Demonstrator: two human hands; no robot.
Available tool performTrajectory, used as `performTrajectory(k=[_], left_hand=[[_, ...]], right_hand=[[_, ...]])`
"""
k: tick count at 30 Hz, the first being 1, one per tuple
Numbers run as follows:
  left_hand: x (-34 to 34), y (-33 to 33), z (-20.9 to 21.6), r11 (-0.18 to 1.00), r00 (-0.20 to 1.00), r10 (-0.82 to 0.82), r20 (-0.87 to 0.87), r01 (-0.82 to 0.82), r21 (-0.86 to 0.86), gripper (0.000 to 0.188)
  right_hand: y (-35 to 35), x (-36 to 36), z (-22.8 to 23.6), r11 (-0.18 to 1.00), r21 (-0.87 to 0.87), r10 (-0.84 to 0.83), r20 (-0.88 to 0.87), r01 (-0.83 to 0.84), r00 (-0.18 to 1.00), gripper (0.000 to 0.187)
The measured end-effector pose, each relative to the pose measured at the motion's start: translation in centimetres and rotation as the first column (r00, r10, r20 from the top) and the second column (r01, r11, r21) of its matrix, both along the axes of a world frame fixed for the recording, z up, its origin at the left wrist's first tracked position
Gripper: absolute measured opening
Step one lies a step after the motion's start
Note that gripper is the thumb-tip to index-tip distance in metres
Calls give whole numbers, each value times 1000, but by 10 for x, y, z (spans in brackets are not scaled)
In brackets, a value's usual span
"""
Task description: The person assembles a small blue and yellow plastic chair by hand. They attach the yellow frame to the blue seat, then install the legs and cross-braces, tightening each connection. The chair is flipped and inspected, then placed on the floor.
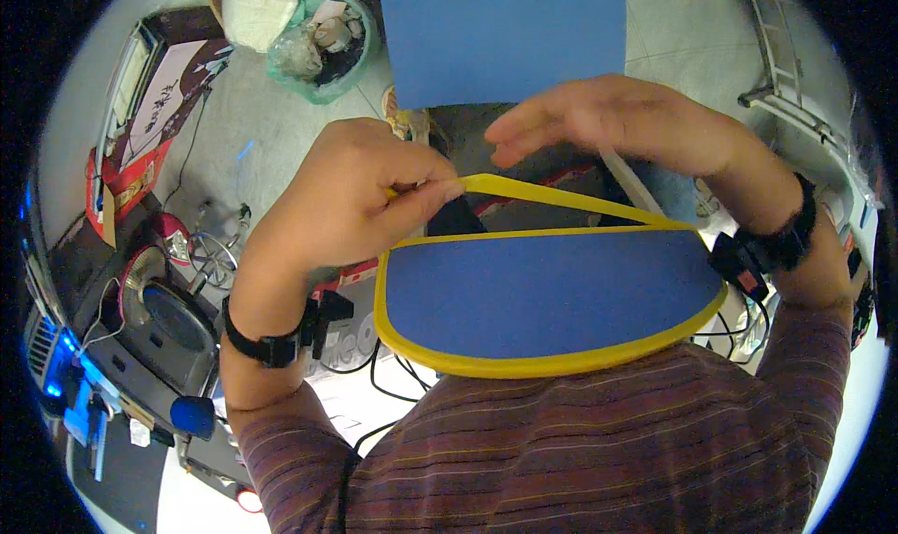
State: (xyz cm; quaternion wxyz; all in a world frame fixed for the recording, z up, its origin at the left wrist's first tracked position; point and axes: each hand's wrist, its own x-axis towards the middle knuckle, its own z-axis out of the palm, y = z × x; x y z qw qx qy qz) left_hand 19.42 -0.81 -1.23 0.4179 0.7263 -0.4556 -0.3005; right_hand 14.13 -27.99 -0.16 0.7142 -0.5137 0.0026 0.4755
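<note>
A blue half-moon panel (552,295) lies against my striped shirt, its straight side away from me and its rounded side towards me. Yellow edging runs along its border. From the panel's far right corner a yellow strip (561,197) stretches loose towards the left, apart from the straight side. My left hand (351,193) pinches the strip's left part between thumb and fingers. Over the strip's middle hovers my right hand (627,122), slightly blurred, fingers stretched out and holding nothing. Both wrists wear black straps with small devices.
Beyond my hands is a flat blue board (500,38). A green plastic bag (323,57) of rubbish stands at the far left beside a white sack (264,10). A metal ladder-like frame (781,57) is at the far right. Cables hang below the panel.
</note>
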Motion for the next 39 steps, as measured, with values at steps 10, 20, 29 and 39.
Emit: performTrajectory(k=[10,20,29,39], left_hand=[[-1,-11,30,999,988,47,144,-49,7,14],[-19,8,43,979,937,-92,337,146,-140,40],[2,46,46,757,672,-483,561,642,-118,38],[-7,43,43,789,695,-481,535,608,-82,40]], right_hand=[[0,-30,22,879,-476,323,631,22,705,22],[0,-30,42,862,-506,314,567,22,761,10],[-9,-34,23,900,-436,267,584,19,767,9],[-17,-36,18,920,-391,229,558,10,798,8]])
